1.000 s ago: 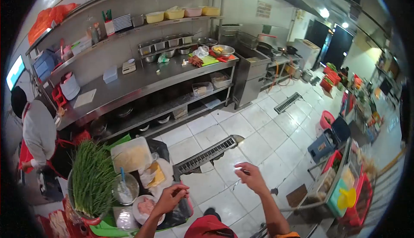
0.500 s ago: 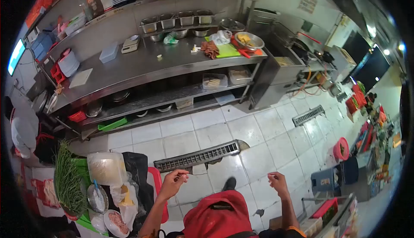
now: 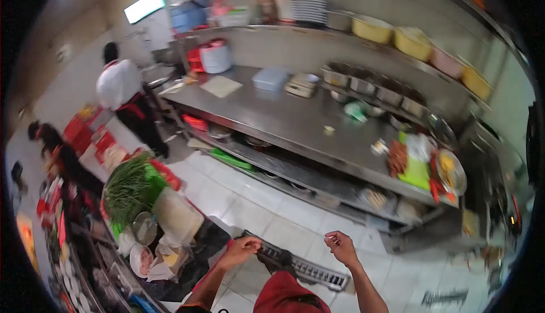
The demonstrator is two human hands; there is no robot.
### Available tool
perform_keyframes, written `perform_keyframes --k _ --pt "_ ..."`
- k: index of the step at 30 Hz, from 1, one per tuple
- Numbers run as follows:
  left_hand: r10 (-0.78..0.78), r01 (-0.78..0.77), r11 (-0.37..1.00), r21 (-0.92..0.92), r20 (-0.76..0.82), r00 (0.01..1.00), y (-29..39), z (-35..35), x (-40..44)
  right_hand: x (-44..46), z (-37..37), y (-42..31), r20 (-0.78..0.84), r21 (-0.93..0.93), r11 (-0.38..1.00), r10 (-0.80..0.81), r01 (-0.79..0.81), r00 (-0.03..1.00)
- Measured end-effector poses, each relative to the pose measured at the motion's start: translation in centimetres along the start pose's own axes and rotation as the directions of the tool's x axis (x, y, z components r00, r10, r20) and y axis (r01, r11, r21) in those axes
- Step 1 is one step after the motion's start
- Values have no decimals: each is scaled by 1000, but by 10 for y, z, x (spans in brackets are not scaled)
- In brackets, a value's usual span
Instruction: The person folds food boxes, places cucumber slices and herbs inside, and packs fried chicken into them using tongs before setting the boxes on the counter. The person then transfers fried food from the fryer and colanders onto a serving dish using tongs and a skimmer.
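My left hand (image 3: pixel 240 250) is held over the floor near the drain grate, its fingers curled together; whether anything is in them is too small to tell. Farther right, my right hand (image 3: pixel 342 247) hangs in the air, fingers apart and nothing in it. Below the hands shows a red garment (image 3: pixel 289 296) on my body. To the left of my left hand lie a bunch of long green stalks (image 3: pixel 131 188), a translucent container (image 3: pixel 177 216), a metal bowl (image 3: pixel 145 229), and a white bowl of pink meat (image 3: pixel 140 261).
Ahead runs a steel counter (image 3: pixel 272 114) with a scale (image 3: pixel 302 85), a green board (image 3: pixel 414 168) and a metal bowl (image 3: pixel 451 172). A drain grate (image 3: pixel 306 267) crosses the floor. A person in white (image 3: pixel 120 83) stands at left; another in dark clothes (image 3: pixel 68 165) is nearer.
The view has swung left, bringing the people and screen farther into view. Both hands remain raised over the floor, apart from each other.
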State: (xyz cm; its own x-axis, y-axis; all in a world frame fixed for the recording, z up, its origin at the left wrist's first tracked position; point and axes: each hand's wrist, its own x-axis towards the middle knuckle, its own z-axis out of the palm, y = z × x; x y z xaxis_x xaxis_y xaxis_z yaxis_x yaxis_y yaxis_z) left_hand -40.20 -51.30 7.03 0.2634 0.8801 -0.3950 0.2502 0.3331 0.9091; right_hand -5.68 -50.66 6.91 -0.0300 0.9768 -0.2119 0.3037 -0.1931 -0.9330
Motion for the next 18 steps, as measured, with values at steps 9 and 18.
perform_keyframes --k 9,18 --pt "450 -361 893 270 -577 681 107 -168 108 266 109 -160 394 -78 925 -313 371 864" --pt "318 -363 928 82 -683 657 167 -339 196 522 237 -284 559 -159 834 -365 529 744"
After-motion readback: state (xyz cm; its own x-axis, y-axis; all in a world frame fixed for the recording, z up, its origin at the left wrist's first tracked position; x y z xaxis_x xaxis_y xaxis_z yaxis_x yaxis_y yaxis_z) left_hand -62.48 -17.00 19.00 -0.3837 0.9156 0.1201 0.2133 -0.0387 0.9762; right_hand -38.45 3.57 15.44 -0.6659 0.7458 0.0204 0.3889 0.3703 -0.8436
